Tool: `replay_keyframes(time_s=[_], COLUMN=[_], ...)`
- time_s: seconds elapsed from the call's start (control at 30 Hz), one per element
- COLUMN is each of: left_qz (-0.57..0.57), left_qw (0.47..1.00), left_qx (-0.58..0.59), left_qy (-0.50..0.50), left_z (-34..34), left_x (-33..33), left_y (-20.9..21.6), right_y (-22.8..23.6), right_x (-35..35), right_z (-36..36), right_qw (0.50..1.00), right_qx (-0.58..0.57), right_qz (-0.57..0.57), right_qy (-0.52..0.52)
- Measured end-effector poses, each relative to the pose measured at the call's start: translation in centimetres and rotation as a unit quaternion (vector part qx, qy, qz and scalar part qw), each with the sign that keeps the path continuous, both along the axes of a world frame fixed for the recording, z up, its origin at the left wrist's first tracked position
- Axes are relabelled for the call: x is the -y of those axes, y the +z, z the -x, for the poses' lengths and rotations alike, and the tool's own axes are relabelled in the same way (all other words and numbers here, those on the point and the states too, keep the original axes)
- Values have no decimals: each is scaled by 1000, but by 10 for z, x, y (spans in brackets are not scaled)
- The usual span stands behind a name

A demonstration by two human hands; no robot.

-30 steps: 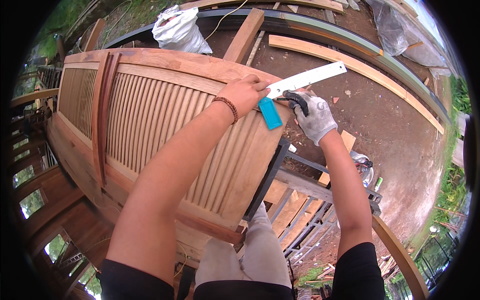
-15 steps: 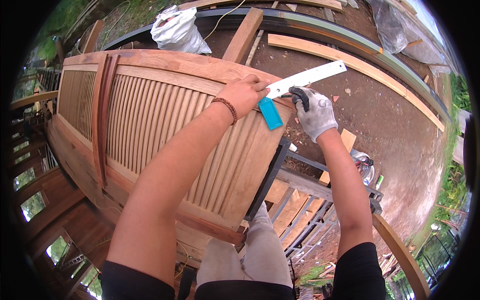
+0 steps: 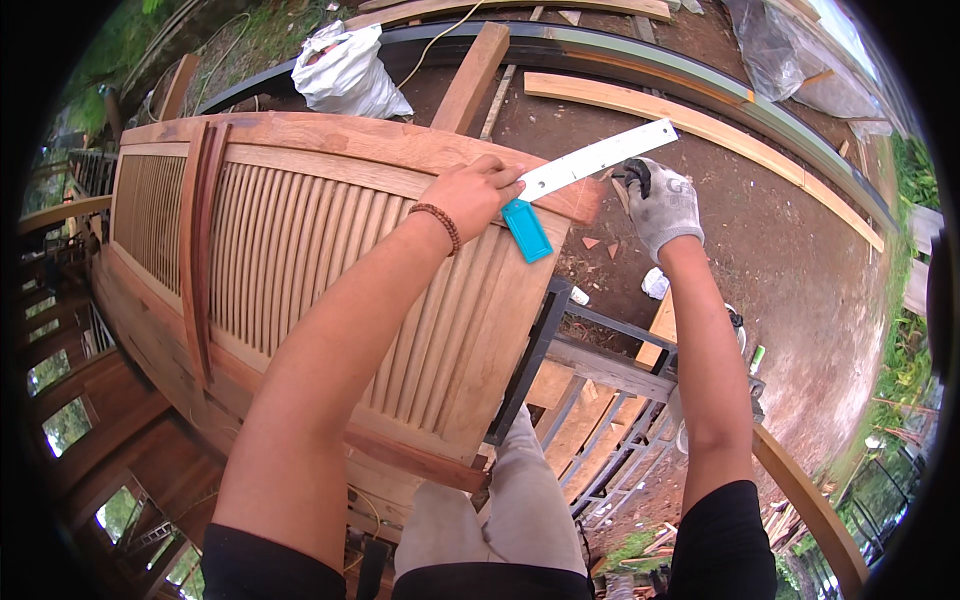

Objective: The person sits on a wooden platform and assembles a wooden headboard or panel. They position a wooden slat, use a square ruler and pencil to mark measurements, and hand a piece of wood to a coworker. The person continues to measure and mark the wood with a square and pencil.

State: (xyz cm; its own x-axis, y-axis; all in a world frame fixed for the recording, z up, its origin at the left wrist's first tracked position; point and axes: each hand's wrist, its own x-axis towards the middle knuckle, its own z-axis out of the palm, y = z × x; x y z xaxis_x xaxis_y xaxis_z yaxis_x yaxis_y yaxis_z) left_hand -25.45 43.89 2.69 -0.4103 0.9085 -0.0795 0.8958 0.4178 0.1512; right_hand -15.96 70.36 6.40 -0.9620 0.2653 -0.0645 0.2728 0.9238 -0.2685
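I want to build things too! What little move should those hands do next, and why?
Maybe bring the gloved right hand back over the wooden rail, beside the square. The left hand has its fingers on the square, which lies across the rail's end, but the right hand is out past the wood, over the ground.

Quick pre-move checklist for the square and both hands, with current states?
1. Left hand on the try square: ok, at the blade-handle corner.
2. White blade fully backed by the slatted panel: not ok, its far end juts past the panel.
3. Handle seated flush against an edge: cannot tell from this angle.
4. Right hand clear of the blade: cannot tell, very close in view.
5. Both hands gloved: not ok, left is bare.
6. Right-hand item identifiable: cannot tell, mostly hidden.
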Motion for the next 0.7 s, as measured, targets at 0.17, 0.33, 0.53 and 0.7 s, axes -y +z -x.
replay_keyframes(time_s=[0.17,0.33,0.53,0.7], left_qz=[-12,-19,-16,-11], left_qw=[1000,1000,1000,1000], left_qx=[-13,-7,-4,-2], left_qy=[-11,-8,-3,1], left_z=[3,3,2,2], left_x=[1,1,2,1], left_y=[-3,-3,-1,0], right_y=[-13,-13,-16,-17], right_x=[5,47,58,54], right_z=[-24,-23,-15,-14], right_qw=[983,968,971,969], right_qx=[-115,-95,-93,-83], right_qz=[142,214,196,207], right_qy=[15,94,103,109])
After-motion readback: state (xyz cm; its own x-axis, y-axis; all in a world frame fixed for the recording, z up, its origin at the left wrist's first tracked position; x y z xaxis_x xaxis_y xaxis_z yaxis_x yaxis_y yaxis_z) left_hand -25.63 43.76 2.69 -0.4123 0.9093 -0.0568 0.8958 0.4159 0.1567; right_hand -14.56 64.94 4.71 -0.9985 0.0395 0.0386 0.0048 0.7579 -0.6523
